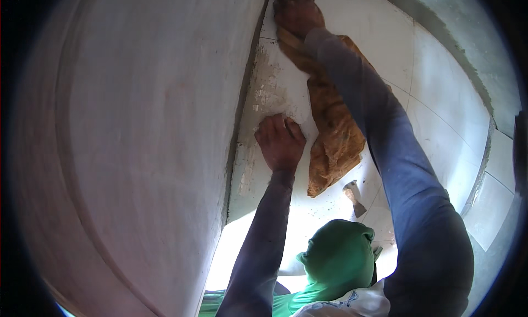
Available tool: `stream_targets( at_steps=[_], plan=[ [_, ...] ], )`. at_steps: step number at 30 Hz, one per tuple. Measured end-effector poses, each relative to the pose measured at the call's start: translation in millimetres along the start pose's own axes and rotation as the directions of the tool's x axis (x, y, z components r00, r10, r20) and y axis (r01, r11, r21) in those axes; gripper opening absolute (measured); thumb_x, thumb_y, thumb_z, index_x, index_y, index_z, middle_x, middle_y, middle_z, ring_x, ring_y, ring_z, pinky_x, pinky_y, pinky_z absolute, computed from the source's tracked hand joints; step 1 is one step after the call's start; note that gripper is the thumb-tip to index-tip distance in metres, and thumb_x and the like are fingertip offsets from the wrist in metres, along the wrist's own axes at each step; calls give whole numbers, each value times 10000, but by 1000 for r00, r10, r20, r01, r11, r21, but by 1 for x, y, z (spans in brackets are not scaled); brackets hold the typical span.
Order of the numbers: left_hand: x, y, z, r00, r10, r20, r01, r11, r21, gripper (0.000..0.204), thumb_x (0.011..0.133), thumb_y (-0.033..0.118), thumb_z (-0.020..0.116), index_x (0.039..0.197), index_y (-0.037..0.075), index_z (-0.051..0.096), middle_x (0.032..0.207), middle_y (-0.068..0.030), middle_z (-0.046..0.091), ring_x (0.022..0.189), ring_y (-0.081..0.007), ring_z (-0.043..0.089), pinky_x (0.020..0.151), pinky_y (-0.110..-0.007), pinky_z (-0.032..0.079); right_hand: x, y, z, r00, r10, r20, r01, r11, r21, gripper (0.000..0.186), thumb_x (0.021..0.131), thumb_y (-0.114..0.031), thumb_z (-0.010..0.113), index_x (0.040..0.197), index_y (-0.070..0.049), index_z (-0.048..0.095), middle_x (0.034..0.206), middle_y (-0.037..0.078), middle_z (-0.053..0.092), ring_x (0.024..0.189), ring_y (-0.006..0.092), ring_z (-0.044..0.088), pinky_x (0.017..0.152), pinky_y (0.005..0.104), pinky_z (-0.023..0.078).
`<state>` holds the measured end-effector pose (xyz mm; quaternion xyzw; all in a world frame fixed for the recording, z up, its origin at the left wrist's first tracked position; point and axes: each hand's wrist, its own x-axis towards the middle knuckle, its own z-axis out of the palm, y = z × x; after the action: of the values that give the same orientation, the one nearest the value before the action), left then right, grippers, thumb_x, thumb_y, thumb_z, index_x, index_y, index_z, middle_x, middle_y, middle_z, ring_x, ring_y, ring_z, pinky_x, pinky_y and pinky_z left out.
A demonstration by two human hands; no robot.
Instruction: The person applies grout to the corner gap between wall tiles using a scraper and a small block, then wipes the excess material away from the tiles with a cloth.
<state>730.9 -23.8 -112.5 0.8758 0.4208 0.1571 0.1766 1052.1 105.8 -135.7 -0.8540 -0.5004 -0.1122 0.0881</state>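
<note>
At the far top, my right hand (pixel 298 15) is closed, with brown material bunched around its fingers. A long, creased brown cloth (pixel 334 132) trails from beneath that hand and wrist, passing under my right forearm. Nearer and to the left, my left hand (pixel 280 141) is curled into a fist against pale tile (pixel 291 94). Its palm side is hidden, so whatever it may hold does not show. A scraper-like tool with a flared end (pixel 353 198) lies below the cloth, apart from both hands.
Along the left rises a large pale panel (pixel 154 130), meeting the tiles at a dark gap. Brownish residue (pixel 265 83) marks the tile beside it. A grey mortar strip (pixel 467 69) curves along the right. Rounded green fabric (pixel 341 252) fills the lower middle, beside strong glare.
</note>
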Motion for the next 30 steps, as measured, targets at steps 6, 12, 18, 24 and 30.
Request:
stream_targets(
  at_steps=[6,12,18,24,30],
  plan=[
    [-2,7,4,1000,17,-23,-17,1000,-16,167,1021,242,561,1025,82,608,1045,-147,593,1072,-351,608,928,-525,450,-59,-39,-20,998,-12,-65,14,999,32,446,1040,-364,530,1319,-46,672,1250,212,750,1199,372,705,1132,534,476],
    [-4,-18,7,985,60,-161,-86,984,-156,192,1015,234,595,995,57,667,1023,-152,657,1032,-362,648,935,-508,474,-106,-91,-50,988,-99,121,91,994,68,444,1050,-345,506,1236,-11,732,1276,177,750,1253,359,689,1177,541,447],
    [-82,-19,-48,996,32,-78,-70,838,-542,163,964,159,699,823,80,682,756,-118,668,673,-351,653,673,-445,524,-181,-132,-68,970,-171,171,139,973,183,320,1001,-301,582,1141,-81,768,1135,150,752,1127,348,724,1089,527,495],
    [-168,-59,-182,719,490,493,-199,824,-530,173,1003,197,705,877,79,720,759,-101,726,636,-273,699,612,-403,556,-304,-200,-139,799,-570,192,488,801,346,236,892,-183,633,1000,-41,787,1087,150,750,1018,340,738,1098,551,480],
    [-287,-200,-310,462,140,876,-94,990,-108,262,1015,327,696,895,99,743,722,-137,713,679,-349,715,620,-469,555,-237,-136,-104,923,-386,1,382,913,145,318,913,-150,663,1194,-18,730,1179,153,733,1110,381,678,1052,511,460]
  ],
)
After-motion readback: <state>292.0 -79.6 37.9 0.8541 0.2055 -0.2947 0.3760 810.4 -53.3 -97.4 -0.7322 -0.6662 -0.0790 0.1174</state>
